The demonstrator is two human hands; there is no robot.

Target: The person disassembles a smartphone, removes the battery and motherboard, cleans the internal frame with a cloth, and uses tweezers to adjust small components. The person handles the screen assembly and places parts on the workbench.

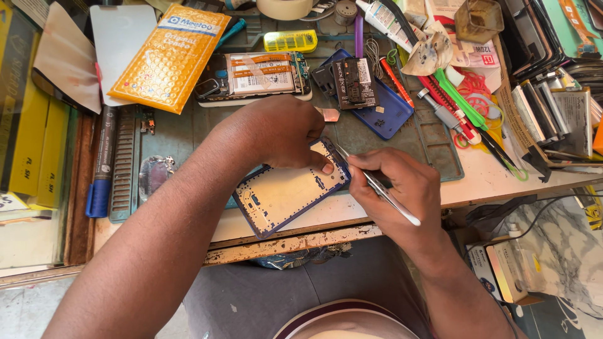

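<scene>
I see my left hand pressed down on a blue phone frame that lies tilted at the near edge of the desk, its pale inner side facing up; the fingers are curled over the frame's far end and the thumb tip rests on its upper right corner. My right hand is closed around a pair of metal tweezers, held like a pen, with the fine tips touching the frame's far right corner just beside the left thumb, so the two hands sit close together there. The frame's near corner reaches almost to the worn, chipped front lip of the desk. Behind the left hand, toward the middle of the desk, lies an opened phone with its battery and boards showing, and just to its right a dark circuit board rests on a blue back cover. An orange padded envelope lies toward the far left corner, with a blue-capped marker along the left edge. To the right are red and green plastic tools, and stacked phone screens crowd the right edge. A yellow case sits at the far edge.
</scene>
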